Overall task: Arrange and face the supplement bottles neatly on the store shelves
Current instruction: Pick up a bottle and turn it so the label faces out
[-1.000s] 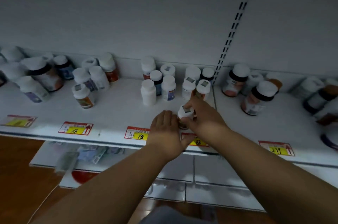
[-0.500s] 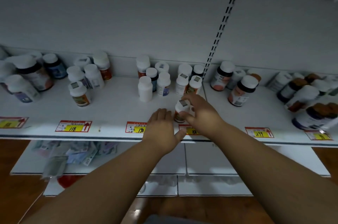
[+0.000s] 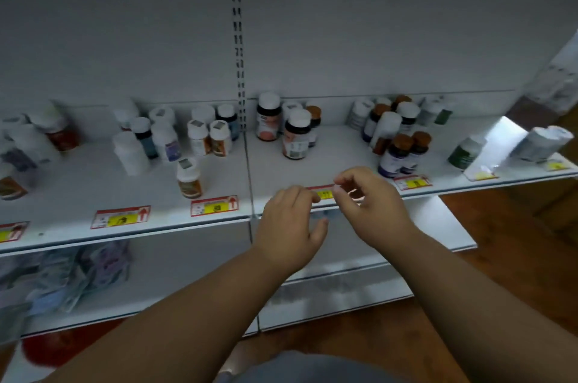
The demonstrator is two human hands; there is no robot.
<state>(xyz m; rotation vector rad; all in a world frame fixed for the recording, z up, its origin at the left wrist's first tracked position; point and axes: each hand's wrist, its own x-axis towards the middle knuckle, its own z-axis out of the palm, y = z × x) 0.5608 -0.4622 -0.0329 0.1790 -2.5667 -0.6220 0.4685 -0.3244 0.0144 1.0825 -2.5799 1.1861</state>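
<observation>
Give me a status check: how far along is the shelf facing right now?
Early. Done: one small orange-label bottle stands alone, upright, at the front above a price tag. In hand: nothing; the left hand and right hand hang loosely curled at the shelf edge. Left: the cluster behind sits set back and uneven, the brown-capped group is jumbled, and a green-label bottle leans.

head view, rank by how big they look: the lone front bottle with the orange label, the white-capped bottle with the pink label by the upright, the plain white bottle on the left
1. Pink-label bottle, largest.
2. Plain white bottle.
3. Lone front bottle, smallest, though nearest the camera.
The first two look close; the pink-label one stands farther back, so that ranking is unsure.
</observation>
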